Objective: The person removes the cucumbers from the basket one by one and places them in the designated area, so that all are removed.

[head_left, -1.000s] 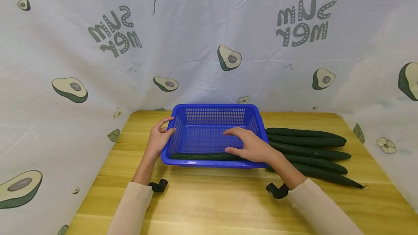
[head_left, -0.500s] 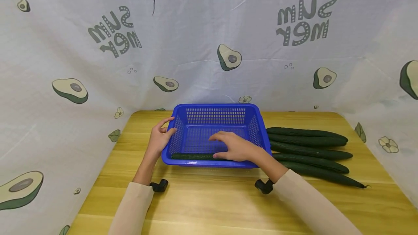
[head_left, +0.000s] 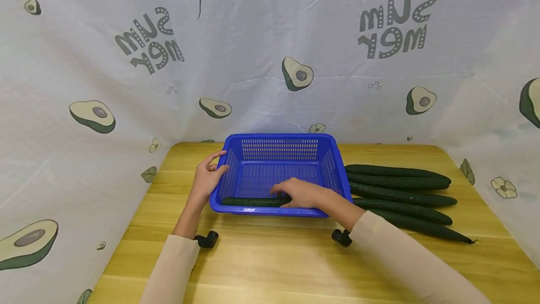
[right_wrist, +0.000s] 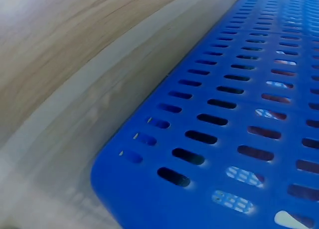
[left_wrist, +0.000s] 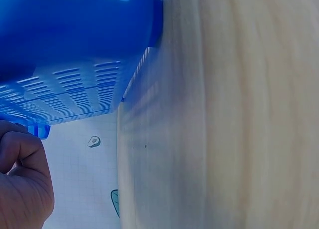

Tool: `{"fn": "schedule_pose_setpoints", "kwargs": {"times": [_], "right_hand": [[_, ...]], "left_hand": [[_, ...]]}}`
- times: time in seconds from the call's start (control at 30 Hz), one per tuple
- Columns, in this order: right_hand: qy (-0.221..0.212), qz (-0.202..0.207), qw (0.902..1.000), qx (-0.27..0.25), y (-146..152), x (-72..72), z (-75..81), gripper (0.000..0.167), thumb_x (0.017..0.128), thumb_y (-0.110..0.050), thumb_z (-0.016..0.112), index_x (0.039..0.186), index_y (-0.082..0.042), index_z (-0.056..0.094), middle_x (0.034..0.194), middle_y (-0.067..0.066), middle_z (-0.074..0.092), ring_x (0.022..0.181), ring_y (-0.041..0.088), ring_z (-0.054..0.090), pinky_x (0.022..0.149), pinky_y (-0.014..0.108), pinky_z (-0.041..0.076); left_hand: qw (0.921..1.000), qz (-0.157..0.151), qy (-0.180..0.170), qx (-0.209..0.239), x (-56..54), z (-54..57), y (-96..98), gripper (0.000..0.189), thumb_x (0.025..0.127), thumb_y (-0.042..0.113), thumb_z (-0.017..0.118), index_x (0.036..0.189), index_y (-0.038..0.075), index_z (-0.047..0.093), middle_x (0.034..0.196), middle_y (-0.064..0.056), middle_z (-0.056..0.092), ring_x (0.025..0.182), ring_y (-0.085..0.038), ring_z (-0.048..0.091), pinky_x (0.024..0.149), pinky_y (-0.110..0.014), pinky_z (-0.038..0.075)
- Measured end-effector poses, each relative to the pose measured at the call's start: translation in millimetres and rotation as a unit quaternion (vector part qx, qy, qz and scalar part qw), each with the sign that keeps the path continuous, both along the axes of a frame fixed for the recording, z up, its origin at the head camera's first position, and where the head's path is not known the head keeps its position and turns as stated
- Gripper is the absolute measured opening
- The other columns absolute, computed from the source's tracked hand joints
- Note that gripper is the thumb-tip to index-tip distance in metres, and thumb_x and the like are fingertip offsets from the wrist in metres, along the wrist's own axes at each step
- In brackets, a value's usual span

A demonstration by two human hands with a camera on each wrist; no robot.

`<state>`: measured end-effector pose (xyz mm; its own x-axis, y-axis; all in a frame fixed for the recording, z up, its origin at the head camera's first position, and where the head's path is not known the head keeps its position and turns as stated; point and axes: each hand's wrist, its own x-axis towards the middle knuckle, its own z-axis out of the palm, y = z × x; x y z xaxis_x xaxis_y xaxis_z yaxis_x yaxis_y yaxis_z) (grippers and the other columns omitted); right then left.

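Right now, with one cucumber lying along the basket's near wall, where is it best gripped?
Probably mid-length, from above. The cucumber is long, thin and flat against the near wall of the blue basket, so only its top and far side are free. The right hand already rests on its right end.

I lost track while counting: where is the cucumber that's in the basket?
Head view: the cucumber lies along the near wall of the blue basket, under the right hand.

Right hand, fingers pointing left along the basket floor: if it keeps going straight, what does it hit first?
Likely the basket's left wall, sliding along the cucumber the right hand already rests on; depth unclear.
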<state>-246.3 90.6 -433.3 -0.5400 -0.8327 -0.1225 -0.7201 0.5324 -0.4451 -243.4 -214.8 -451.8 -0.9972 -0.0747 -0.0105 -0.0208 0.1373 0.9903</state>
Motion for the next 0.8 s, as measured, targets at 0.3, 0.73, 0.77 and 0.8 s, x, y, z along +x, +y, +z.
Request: {"fn": "schedule_pose_setpoints", "kwargs": {"times": [0.3,0.73,0.77,0.8], "right_hand": [[0.009,0.014,0.9995,0.028,-4,1.2,-1.4,0.034,0.096,-0.013,0.073,0.128,-0.004,0.071,0.123,0.012,0.073,0.112,0.026,0.069,0.093,0.036,0.058],[-0.062,-0.056,0.996,-0.031,5,2.2,3.1,0.04,0.104,-0.02,0.06,0.141,-0.004,0.061,0.14,0.015,0.064,0.131,0.032,0.06,0.106,0.05,0.052],[-0.064,-0.057,0.9957,-0.035,6,2.0,3.7,0.04,0.105,-0.02,0.06,0.141,-0.005,0.06,0.14,0.015,0.064,0.132,0.033,0.059,0.106,0.051,0.051],[-0.066,-0.059,0.9954,-0.037,7,2.1,4.4,0.04,0.105,-0.021,0.06,0.142,-0.006,0.06,0.141,0.014,0.063,0.133,0.033,0.058,0.107,0.051,0.051]], "left_hand": [[1.0,0.005,0.005,0.0,0.2,-1.3,1.6,0.049,0.098,0.015,0.068,0.145,0.025,0.059,0.074,-0.006,0.066,0.063,-0.019,0.07,0.058,-0.032,0.061],[0.9999,0.007,0.007,-0.004,-0.3,-1.2,1.1,0.048,0.098,0.016,0.068,0.145,0.025,0.059,0.073,-0.005,0.065,0.065,-0.021,0.071,0.059,-0.033,0.062],[0.9999,0.007,0.006,-0.004,-0.5,-1.3,1.1,0.048,0.098,0.016,0.067,0.145,0.025,0.059,0.074,-0.006,0.065,0.065,-0.021,0.072,0.06,-0.034,0.062],[1.0,0.007,0.005,-0.004,-0.6,-1.1,1.0,0.049,0.099,0.016,0.067,0.145,0.025,0.059,0.074,-0.006,0.066,0.065,-0.022,0.072,0.06,-0.034,0.062]]}}
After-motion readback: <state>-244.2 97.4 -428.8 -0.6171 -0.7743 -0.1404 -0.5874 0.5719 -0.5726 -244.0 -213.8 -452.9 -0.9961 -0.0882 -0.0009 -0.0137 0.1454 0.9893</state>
